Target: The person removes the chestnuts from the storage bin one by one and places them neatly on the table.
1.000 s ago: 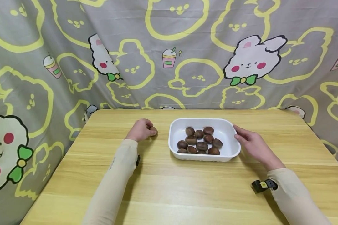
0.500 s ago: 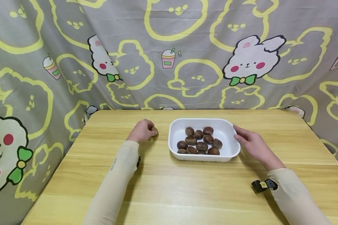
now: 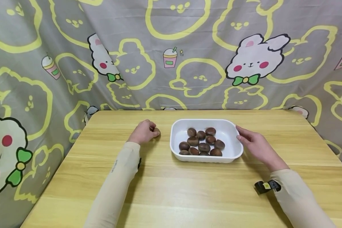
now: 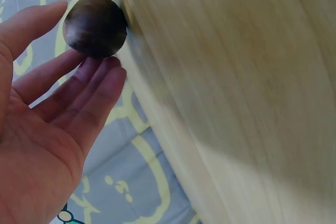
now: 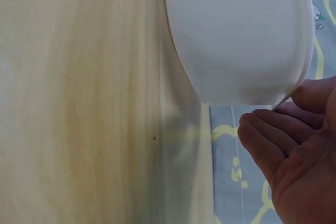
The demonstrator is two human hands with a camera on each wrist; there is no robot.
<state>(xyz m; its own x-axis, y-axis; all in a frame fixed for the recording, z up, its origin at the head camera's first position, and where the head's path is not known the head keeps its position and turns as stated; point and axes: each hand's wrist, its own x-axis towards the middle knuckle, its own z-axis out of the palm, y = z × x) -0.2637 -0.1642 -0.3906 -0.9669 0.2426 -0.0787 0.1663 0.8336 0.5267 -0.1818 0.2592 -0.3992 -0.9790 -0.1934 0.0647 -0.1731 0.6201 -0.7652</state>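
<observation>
"What is the left hand (image 3: 142, 133) doing?"

"It holds one brown nut (image 4: 94, 27). The thumb is on one side and the bent fingers are on the other, so they are only as far apart as the nut."

"Where is that nut?"

"It's to the left of the white tub (image 3: 199, 159), just outside it. It's over by the table (image 3: 171, 193), but I can't tell if it touches the wood."

"And the right hand (image 3: 256, 145)?"

"Its fingers are mostly straight, with the thumb a little way apart. They touch the right end of the tub, up by the rim."

"What's in the tub?"

"A bunch of dark nuts (image 3: 204, 147), close together. Some touch."

"What's behind?"

"A gray cloth (image 3: 199, 31) with yellow shapes and white bunnies."
</observation>
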